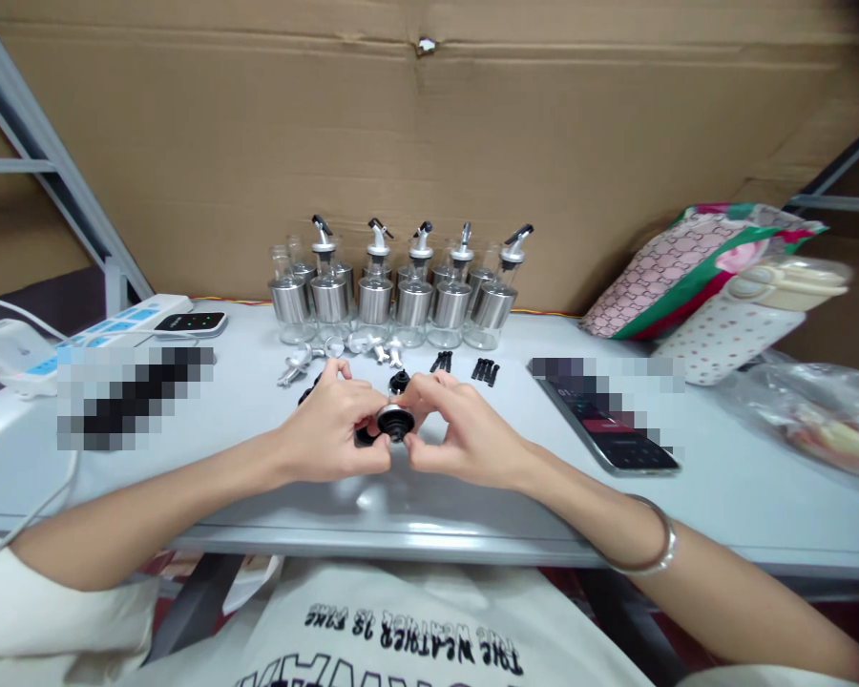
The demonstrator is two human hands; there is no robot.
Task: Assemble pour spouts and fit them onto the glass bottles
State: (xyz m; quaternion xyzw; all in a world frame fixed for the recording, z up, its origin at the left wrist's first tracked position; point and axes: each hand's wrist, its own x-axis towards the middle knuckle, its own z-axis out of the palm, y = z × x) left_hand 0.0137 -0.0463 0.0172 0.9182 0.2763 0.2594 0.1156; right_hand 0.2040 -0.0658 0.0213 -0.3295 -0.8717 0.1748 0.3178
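Note:
Between both hands, above the table's front part, is a pourer stopper [396,420] with a silver collar and black ribbed base facing me. My left hand [336,420] grips it from the left, thumb and fingers closed. From the other side my right hand [465,429] pinches the same stopper. Beyond the hands lie loose silver spout pieces [372,348] and small black lever parts [485,370]. Some black parts by my left hand are partly hidden by it. Behind stand several glass bottles with steel sleeves [413,305], some topped with pourers [421,240].
A phone [608,420] lies right of my hands on the grey table [401,530]. Farther right are a speckled bottle [737,324], a patterned bag [659,277] and a plastic bag [823,410]. At left are a power strip [129,324], a small device [192,324] and cables. Cardboard walls the back.

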